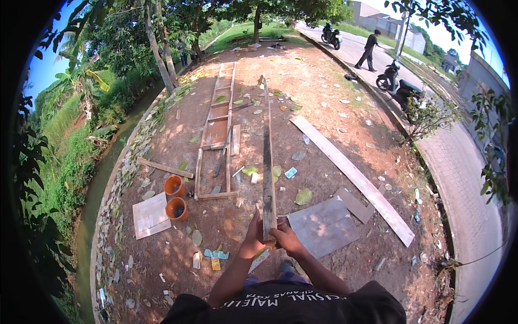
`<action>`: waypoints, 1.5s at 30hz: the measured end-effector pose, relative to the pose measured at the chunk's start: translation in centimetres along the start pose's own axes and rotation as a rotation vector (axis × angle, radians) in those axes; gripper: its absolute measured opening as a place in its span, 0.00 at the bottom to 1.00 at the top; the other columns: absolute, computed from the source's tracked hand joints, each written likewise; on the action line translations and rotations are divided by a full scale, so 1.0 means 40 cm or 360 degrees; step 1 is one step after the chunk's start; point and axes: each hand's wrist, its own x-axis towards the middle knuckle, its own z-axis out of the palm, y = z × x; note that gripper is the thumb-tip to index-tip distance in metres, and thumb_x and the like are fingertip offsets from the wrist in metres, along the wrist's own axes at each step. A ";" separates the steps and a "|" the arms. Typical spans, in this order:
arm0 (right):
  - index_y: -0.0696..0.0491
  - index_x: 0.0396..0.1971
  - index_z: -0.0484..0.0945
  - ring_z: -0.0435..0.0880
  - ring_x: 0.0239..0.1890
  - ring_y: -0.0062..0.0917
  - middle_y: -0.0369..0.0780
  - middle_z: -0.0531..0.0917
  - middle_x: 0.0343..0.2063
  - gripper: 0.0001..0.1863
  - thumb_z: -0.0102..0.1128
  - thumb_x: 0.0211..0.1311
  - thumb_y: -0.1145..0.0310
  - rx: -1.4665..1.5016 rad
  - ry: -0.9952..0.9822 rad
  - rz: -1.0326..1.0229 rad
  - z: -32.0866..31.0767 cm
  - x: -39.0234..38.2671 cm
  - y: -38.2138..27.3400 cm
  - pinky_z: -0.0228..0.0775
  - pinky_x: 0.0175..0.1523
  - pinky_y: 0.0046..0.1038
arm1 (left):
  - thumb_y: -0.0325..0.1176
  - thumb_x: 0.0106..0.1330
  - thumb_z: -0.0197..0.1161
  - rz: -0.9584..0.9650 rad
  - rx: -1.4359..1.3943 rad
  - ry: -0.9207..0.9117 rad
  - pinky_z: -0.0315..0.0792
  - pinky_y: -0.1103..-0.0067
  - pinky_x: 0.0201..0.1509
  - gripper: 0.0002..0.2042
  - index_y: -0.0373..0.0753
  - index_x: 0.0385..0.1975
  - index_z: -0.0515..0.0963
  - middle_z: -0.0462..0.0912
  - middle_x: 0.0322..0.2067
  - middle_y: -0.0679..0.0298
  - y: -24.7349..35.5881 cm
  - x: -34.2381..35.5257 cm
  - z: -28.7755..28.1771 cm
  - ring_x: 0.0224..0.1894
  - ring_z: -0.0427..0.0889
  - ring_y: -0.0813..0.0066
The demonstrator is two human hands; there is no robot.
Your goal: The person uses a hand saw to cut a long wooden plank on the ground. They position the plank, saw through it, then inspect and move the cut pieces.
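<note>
A long, narrow wooden plank (267, 178), dark along part of its face, stretches away from me with its near end between both hands. My left hand (252, 238) is closed around the plank's left side. From the right, my right hand (287, 239) grips the same end, fingers wrapped on the wood. Beyond it to the left lies a ladder-like wooden frame (216, 146) with several crosspieces, flat on the ground. A grey flat board (325, 227) rests on the soil just right of my right hand.
Two orange buckets (176, 208) stand left, beside a pale square board (151, 216) and a loose wooden strip (164, 167). A long pale plank (353, 178) lies diagonally at right. A water channel (102, 183) borders the left; a road with a walking person (369, 51) and motorbikes runs right.
</note>
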 end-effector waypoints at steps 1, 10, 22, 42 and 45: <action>0.62 0.48 0.79 0.84 0.32 0.24 0.41 0.83 0.33 0.23 0.60 0.63 0.57 0.0072 -0.0025 -0.0007 -0.010 -0.010 -0.028 0.76 0.31 0.24 | 0.67 0.73 0.43 -0.0142 -0.0227 -0.0005 0.80 0.64 0.51 0.36 0.33 0.52 0.76 0.84 0.43 0.51 -0.004 0.042 0.004 0.44 0.85 0.57; 0.60 0.46 0.79 0.82 0.29 0.21 0.40 0.83 0.34 0.22 0.57 0.67 0.55 0.0196 -0.0088 0.0009 -0.142 -0.041 -0.122 0.74 0.25 0.21 | 0.60 0.73 0.51 0.0121 -0.0139 0.0158 0.80 0.70 0.35 0.24 0.43 0.45 0.77 0.80 0.28 0.64 -0.045 0.144 0.176 0.29 0.82 0.70; 0.61 0.46 0.78 0.82 0.26 0.19 0.39 0.83 0.31 0.22 0.59 0.66 0.55 0.0090 -0.0231 -0.0068 -0.151 -0.032 -0.153 0.73 0.23 0.20 | 0.63 0.73 0.47 0.0055 -0.0591 -0.0191 0.82 0.71 0.36 0.31 0.34 0.41 0.77 0.81 0.26 0.60 -0.067 0.172 0.123 0.26 0.83 0.67; 0.65 0.41 0.79 0.81 0.22 0.23 0.41 0.83 0.27 0.21 0.58 0.68 0.57 0.0143 -0.0203 -0.0113 -0.147 -0.031 -0.134 0.71 0.23 0.22 | 0.66 0.70 0.50 0.0140 -0.0596 -0.0273 0.80 0.73 0.34 0.35 0.30 0.44 0.76 0.80 0.27 0.58 -0.086 0.165 0.128 0.28 0.82 0.68; 0.64 0.42 0.79 0.81 0.22 0.22 0.41 0.83 0.27 0.20 0.58 0.68 0.58 0.0131 -0.0142 -0.0102 -0.137 -0.024 -0.130 0.72 0.23 0.22 | 0.65 0.71 0.50 0.0119 -0.0626 -0.0279 0.81 0.73 0.34 0.36 0.29 0.44 0.77 0.81 0.28 0.57 -0.083 0.168 0.113 0.28 0.83 0.68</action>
